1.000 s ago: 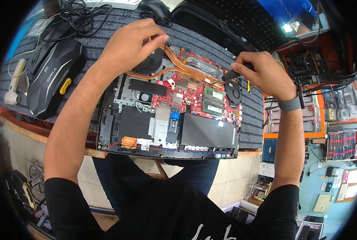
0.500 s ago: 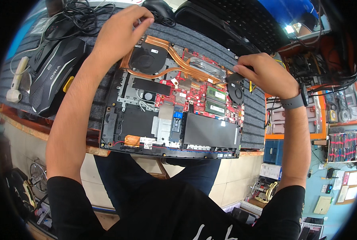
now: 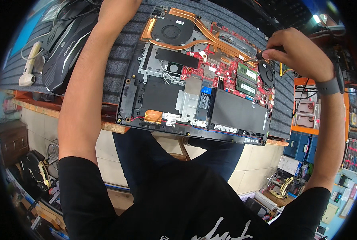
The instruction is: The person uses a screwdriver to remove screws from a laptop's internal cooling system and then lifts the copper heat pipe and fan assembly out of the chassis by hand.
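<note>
An opened laptop (image 3: 158, 98) lies before me, its red circuit board bared. Copper heat pipes (image 3: 210, 32) run from the left fan (image 3: 172, 30) toward the right fan (image 3: 266, 74). My right hand (image 3: 300, 52) is closed round a screwdriver (image 3: 262, 56) with a dark handle. Its thin shaft slants down to the board, beside the upper green memory stick (image 3: 247, 72). Whether the tip touches a screw is too small to tell. My left hand (image 3: 120, 10) is at the upper edge, beyond the laptop's far left corner; its fingers are cut off from view.
A black patterned box (image 3: 72, 52) and a white handled tool (image 3: 30, 68) lie left on the ridged grey mat (image 3: 202, 9). A black keyboard (image 3: 246, 16) stands behind the laptop. Orange shelving (image 3: 306, 130) with small cases is at the right.
The view has shifted, so the laptop sits higher and farther right. My left hand's fingers have passed out of the upper edge. My right hand still holds the screwdriver, its shaft now more visible.
</note>
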`<state>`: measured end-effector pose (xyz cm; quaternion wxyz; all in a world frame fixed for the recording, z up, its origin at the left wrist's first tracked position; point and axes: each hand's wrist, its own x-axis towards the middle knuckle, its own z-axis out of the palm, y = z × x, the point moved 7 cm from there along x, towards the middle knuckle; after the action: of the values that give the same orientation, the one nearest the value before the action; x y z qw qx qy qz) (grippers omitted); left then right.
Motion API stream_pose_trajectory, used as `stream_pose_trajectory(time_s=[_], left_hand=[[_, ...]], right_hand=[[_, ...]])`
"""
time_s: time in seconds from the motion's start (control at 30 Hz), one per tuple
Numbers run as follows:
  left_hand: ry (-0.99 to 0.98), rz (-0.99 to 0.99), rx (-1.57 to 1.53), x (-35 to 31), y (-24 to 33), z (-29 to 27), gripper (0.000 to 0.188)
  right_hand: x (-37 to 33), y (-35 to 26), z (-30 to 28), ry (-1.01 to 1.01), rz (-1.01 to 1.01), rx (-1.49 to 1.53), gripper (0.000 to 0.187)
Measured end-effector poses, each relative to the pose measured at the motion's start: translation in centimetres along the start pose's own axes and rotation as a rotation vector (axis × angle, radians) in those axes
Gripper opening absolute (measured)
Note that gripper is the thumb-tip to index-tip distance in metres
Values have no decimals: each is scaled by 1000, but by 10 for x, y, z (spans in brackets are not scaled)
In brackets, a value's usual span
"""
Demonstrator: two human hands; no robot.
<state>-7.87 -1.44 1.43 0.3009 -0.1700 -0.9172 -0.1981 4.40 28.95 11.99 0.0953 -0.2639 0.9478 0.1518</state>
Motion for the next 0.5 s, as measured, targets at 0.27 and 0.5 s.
stream_pose_trajectory(time_s=[0.27,0.5], left_hand=[[-17,5,92,0,-10,27,15],[-55,2,73,4,-22,38,16]], right_hand=[[-4,6,0,10,-61,125,32],[-8,7,-1,64,-158,149,35]])
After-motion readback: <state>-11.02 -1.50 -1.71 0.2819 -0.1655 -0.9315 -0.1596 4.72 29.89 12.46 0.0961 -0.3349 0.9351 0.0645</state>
